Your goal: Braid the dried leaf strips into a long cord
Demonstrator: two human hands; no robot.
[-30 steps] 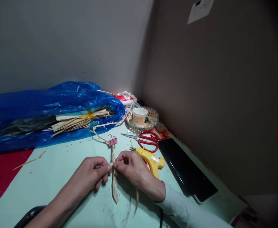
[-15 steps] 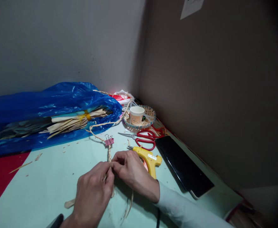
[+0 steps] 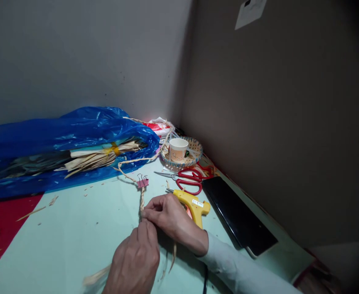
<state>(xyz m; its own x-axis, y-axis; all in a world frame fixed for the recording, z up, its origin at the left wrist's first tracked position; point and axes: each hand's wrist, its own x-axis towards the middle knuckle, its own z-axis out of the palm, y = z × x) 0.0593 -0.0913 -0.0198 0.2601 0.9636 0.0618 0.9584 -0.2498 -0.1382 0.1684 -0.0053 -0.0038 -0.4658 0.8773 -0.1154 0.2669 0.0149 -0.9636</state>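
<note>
While both my hands meet over the pale green surface [image 3: 75, 228], I hold a twisted straw cord [image 3: 141, 201] between them: the fingers [image 3: 150, 209] of my right hand [image 3: 167, 218] are pinched together on it just below the finished stretch, and my left hand [image 3: 136, 257] closes around the loose strips beneath, its back towards me so that I cannot tell exactly how its fingertips sit. Judging by how things lie, a good length is already done: the cord runs from my grip up to a pink clip [image 3: 143, 181] that clamps it, then curves on towards the blue plastic bag [image 3: 59, 139] holding a tied bundle of dried leaves [image 3: 99, 157]. What is left seems to be the untwisted ends, one flat strip [image 3: 95, 277] poking out to the left of my left hand and a thinner one [image 3: 173, 255] trailing under my right wrist. Just beside my right hand lies a yellow glue gun [image 3: 193, 204], untouched, with red scissors [image 3: 187, 181] a little farther off, a paper cup [image 3: 178, 149] in a small woven basket [image 3: 196, 153], and a black slab [image 3: 237, 216] along the wall. Scraps of straw dot the surface.
</note>
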